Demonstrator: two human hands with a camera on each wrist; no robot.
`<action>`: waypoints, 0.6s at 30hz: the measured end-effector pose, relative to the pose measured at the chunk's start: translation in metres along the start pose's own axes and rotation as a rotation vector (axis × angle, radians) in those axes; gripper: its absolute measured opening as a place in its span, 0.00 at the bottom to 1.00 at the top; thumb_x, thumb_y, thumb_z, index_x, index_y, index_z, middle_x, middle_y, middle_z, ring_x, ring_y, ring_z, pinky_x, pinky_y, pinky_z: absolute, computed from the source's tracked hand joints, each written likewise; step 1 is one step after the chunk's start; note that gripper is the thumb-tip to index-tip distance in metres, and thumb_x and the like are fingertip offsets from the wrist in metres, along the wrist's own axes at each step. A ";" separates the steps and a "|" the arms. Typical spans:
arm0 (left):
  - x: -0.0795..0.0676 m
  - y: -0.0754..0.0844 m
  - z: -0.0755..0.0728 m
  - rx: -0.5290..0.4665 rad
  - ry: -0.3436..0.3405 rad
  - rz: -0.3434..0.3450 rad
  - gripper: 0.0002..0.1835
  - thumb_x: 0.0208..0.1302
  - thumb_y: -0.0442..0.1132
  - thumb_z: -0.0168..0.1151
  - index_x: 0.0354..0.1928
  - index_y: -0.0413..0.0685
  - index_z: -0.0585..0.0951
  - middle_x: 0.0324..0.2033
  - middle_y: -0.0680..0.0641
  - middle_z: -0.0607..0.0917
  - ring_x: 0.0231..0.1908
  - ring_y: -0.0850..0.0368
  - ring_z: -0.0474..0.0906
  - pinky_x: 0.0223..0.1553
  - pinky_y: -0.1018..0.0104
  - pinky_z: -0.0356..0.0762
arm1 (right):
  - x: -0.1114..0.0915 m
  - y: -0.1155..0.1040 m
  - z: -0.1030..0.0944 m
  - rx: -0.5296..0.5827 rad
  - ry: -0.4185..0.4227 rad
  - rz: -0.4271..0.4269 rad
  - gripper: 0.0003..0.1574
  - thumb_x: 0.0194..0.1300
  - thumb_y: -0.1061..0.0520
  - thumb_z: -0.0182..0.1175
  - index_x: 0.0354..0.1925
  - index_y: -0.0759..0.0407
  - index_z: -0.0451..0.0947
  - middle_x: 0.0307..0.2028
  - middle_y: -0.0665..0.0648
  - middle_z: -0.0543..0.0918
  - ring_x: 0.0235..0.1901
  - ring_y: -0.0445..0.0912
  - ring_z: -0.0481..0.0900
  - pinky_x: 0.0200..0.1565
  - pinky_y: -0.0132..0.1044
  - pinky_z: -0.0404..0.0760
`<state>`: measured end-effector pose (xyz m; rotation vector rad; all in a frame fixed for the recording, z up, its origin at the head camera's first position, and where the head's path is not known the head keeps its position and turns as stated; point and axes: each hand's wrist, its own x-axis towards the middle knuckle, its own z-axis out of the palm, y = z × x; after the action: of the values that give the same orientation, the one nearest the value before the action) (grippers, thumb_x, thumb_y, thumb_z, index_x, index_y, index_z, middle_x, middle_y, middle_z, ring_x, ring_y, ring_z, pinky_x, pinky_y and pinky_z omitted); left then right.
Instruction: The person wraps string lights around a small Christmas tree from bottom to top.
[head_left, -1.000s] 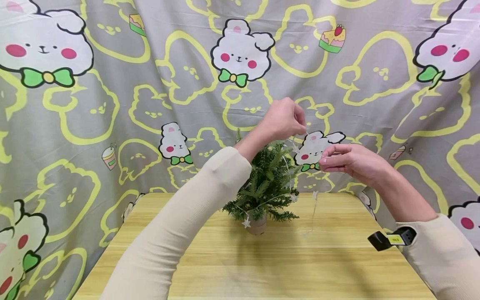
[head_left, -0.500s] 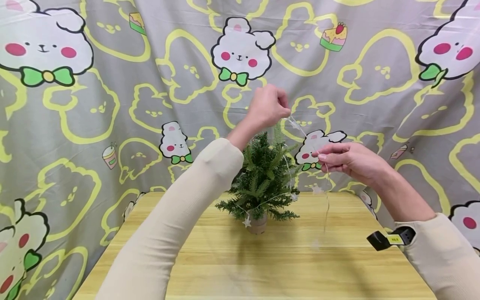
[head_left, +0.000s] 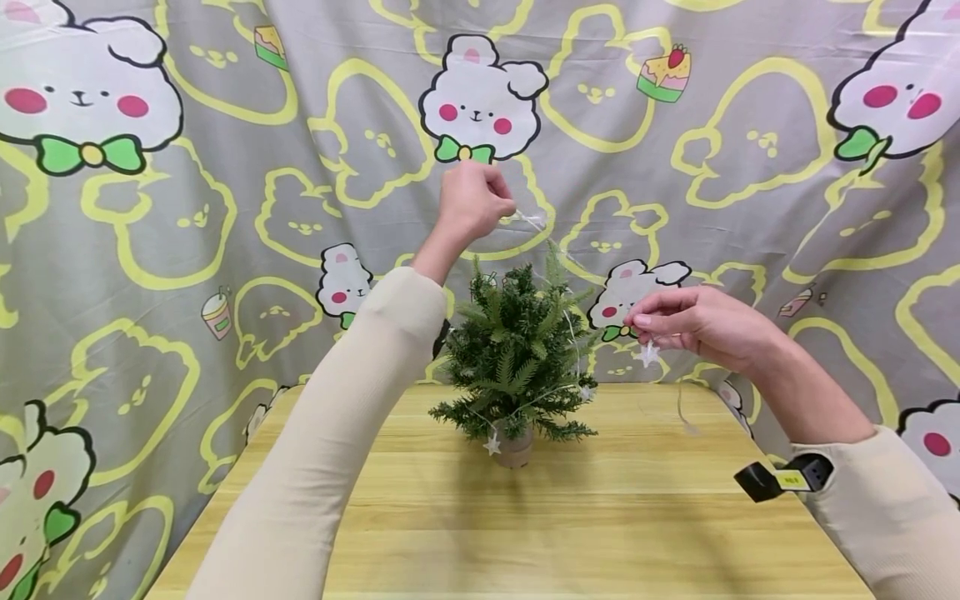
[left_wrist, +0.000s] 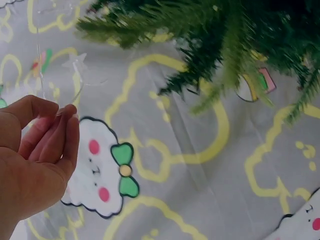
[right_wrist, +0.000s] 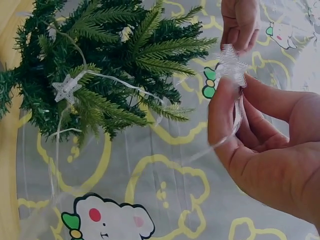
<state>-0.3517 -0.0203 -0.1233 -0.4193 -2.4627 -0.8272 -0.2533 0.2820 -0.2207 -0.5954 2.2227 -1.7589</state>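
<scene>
A small artificial Christmas tree stands in a round pot on the table. Thin clear wire of a star string light crosses its branches, with one star by the pot and another star among the needles. Above the tree's upper left, my left hand pinches the wire; in the left wrist view a star hangs beyond its fingertips. Right of the tree, my right hand pinches the string too, with a clear star at its fingertips. Loose wire dangles below the right hand.
The wooden table reaches toward me in front of the pot. A grey curtain with cartoon puppies hangs behind and at both sides. A black wrist device sits on my right sleeve.
My left hand has moved left and up, from the tree's right side to over its upper left, drawing the wire along. A dangling star has risen to my right hand, which stays nearly in place.
</scene>
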 end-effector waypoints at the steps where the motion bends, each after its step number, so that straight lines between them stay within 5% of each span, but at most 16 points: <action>1: 0.000 -0.004 0.000 0.003 0.003 -0.013 0.04 0.59 0.37 0.67 0.30 0.50 0.89 0.30 0.52 0.88 0.45 0.55 0.81 0.57 0.65 0.76 | 0.000 0.000 0.000 0.007 -0.001 0.001 0.10 0.73 0.63 0.58 0.49 0.62 0.84 0.41 0.53 0.86 0.37 0.43 0.84 0.42 0.35 0.87; 9: 0.001 -0.037 -0.007 -0.008 0.051 -0.123 0.04 0.59 0.36 0.67 0.33 0.46 0.89 0.34 0.49 0.88 0.47 0.53 0.81 0.56 0.63 0.77 | -0.003 0.002 -0.001 -0.015 0.043 0.041 0.12 0.73 0.62 0.59 0.50 0.60 0.86 0.38 0.52 0.87 0.35 0.43 0.85 0.43 0.37 0.88; 18: -0.009 -0.069 -0.003 -0.072 0.020 -0.234 0.05 0.61 0.33 0.68 0.37 0.43 0.89 0.41 0.44 0.89 0.50 0.49 0.79 0.58 0.59 0.77 | -0.005 0.004 -0.002 -0.036 0.037 0.044 0.11 0.74 0.63 0.57 0.48 0.59 0.85 0.39 0.51 0.88 0.35 0.42 0.85 0.44 0.36 0.87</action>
<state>-0.3732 -0.0765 -0.1592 -0.1479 -2.5005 -1.0114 -0.2508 0.2870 -0.2245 -0.5216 2.2792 -1.7256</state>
